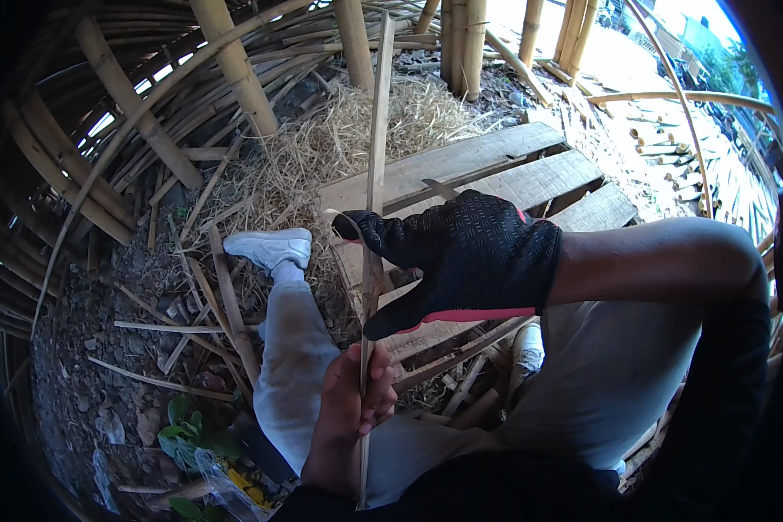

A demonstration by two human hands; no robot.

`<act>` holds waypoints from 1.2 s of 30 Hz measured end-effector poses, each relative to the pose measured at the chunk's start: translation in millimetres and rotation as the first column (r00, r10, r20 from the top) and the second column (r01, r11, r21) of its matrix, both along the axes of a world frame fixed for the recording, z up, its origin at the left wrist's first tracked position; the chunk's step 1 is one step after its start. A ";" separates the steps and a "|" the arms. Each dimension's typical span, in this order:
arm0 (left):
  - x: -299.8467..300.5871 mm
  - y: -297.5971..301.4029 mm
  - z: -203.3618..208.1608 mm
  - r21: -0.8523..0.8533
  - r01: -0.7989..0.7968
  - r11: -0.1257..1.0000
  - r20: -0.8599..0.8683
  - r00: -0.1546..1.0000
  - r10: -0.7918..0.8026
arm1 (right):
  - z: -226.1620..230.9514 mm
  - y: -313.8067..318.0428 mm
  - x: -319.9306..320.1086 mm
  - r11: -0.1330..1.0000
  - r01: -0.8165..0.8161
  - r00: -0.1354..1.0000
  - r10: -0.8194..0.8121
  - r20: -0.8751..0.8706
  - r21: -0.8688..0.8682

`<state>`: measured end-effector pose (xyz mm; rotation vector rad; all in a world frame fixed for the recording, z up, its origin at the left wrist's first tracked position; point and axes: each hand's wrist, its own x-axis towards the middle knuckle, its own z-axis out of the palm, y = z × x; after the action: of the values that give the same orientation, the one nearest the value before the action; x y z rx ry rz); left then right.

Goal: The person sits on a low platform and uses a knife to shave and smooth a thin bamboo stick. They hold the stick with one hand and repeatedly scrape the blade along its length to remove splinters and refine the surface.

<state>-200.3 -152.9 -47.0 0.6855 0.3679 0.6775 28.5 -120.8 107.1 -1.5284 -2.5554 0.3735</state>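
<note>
A long, thin bamboo strip (377, 148) stands nearly upright in front of me, running from my lap to above the wooden slats. My bare left hand (357, 396) is closed around its lower part. Higher up, my right hand (470, 252), in a black textured glove with pink trim, has the strip between thumb and index finger; the index finger passes behind it. A pale thin sliver shows by that fingertip. Past the glove's upper edge juts a dark pointed blade (441, 187). Its other end is hidden, so whether the right hand holds it is unclear.
A low slatted wooden platform (513, 178) lies beneath my right hand. Straw-like shavings (339, 130) are heaped beyond it. Bamboo poles (235, 65) rise at the back. Loose strips (170, 327) and a leafy plant (178, 431) lie left of my leg; cut bamboo (670, 157) is strewn at far right.
</note>
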 end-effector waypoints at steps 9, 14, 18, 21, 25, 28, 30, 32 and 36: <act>-0.7 -2.2 2.7 -0.025 -0.125 0.992 -0.159 0.980 0.119 | -51.2 -3.6 -35.8 0.995 0.061 0.787 -0.100 -0.609 -0.084; 0.2 0.2 8.0 -0.003 -0.144 0.990 -0.202 0.969 0.141 | -36.1 3.1 -52.3 0.942 0.182 0.730 -0.321 -0.603 -0.281; -4.3 0.3 5.7 0.054 -0.147 0.988 -0.180 0.971 0.155 | -52.6 8.3 -56.8 0.974 0.207 0.705 -0.216 -0.676 -0.096; -6.4 -0.6 1.8 -0.051 -0.146 0.988 -0.229 0.965 0.131 | -50.9 6.4 -58.3 0.972 0.222 0.696 -0.214 -0.685 -0.078; -6.2 -0.2 3.4 -0.039 -0.135 0.990 -0.209 0.970 0.124 | -42.4 2.8 -57.6 0.967 0.234 0.733 -0.240 -0.636 -0.096; -6.4 1.5 5.2 -0.033 -0.104 0.994 -0.130 0.987 0.099 | -53.0 3.7 -56.4 0.968 0.250 0.745 -0.183 -0.641 0.015; -5.3 0.9 7.2 -0.021 -0.108 0.994 -0.142 0.984 0.104 | -53.3 2.2 -54.6 0.970 0.242 0.728 -0.157 -0.668 0.036; -5.8 2.0 5.9 -0.026 -0.090 0.996 -0.120 0.989 0.086 | -50.0 1.4 -51.8 0.978 0.204 0.760 -0.140 -0.634 0.029; -6.7 2.1 4.8 0.004 -0.075 0.997 -0.128 0.989 0.075 | -46.8 -1.0 -44.9 0.990 0.133 0.854 -0.094 -0.511 0.041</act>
<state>-207.0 -150.8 -42.1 0.7194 0.5139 0.7065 -16.4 -121.8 60.3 -1.3252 -2.0349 0.5721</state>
